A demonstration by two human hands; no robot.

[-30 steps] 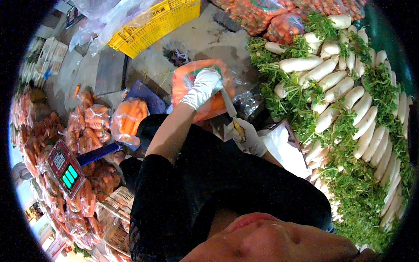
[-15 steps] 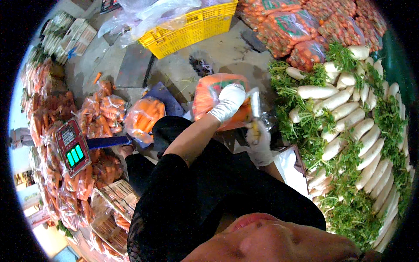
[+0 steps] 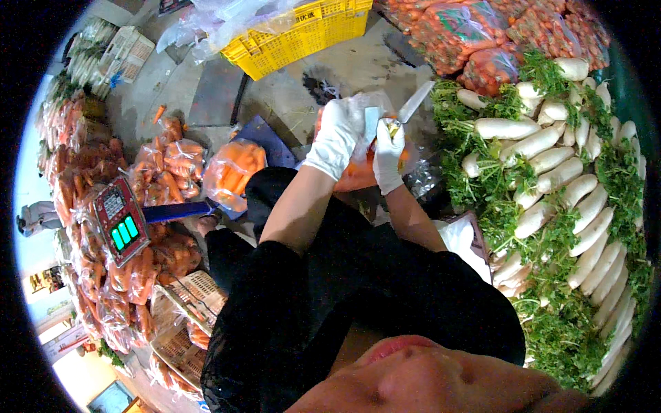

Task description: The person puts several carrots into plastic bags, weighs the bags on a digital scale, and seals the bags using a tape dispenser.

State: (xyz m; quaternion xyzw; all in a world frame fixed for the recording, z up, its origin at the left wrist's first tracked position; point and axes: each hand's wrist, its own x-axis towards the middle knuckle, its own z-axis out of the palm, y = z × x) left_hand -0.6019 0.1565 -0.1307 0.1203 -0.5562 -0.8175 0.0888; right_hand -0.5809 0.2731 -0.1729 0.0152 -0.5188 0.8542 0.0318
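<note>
Both my hands wear white gloves and meet over a clear plastic bag of carrots (image 3: 358, 177) standing before me. My left hand (image 3: 334, 141) is closed on the bag's gathered upper film, at its left side. Close beside it, my right hand (image 3: 389, 157) is closed round the yellow handle of a knife (image 3: 416, 102). The knife's blade points up and to the right, clear of the bag. A small pale-blue patch shows between the hands; what it is I cannot make out. My hands hide much of the bag's top.
White radishes with green leaves (image 3: 561, 175) are piled at right. A yellow crate (image 3: 296, 41) stands ahead, with netted carrot sacks (image 3: 475, 41) at far right. Left are a scale display (image 3: 118, 221), bagged carrots (image 3: 234, 172) on a blue platform, and a beige basket (image 3: 196, 296).
My right hand has risen to the bag beside my left, and the knife blade has swung to point up-right. My left hand has shifted left, drawing up the bag's film.
</note>
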